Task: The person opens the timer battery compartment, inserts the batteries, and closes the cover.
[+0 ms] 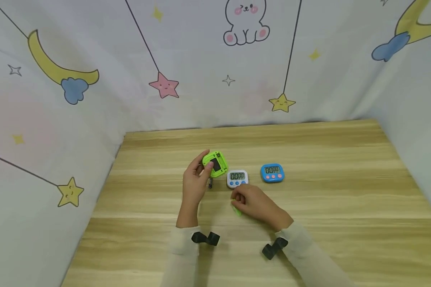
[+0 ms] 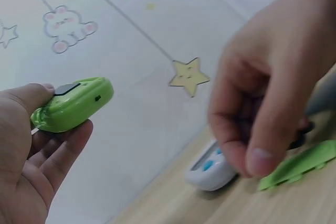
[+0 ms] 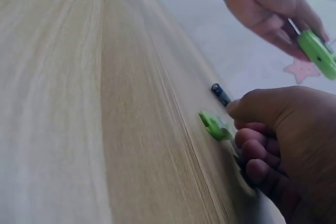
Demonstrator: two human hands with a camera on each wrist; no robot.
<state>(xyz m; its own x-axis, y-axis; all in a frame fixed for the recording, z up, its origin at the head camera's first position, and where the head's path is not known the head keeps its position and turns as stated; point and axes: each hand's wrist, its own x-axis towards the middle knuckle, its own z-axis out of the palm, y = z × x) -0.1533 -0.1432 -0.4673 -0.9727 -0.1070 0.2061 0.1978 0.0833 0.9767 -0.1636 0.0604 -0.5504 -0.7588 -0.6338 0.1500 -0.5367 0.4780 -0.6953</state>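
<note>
My left hand holds a bright green digital timer off the table, thumb over its edge and fingers underneath. Its back faces up with an uncovered compartment. In the left wrist view the timer shows its rounded side. My right hand hovers low over the table, fingers curled and thumb near the index finger; I cannot tell whether anything is inside. A green battery cover lies right by its thumb, also seen as a small cover in the right wrist view. A dark battery lies below the green timer.
A white timer with blue buttons lies just beyond my right hand. Further right is a blue timer with pink buttons. The wooden table ends at a printed cloth backdrop behind and at both sides.
</note>
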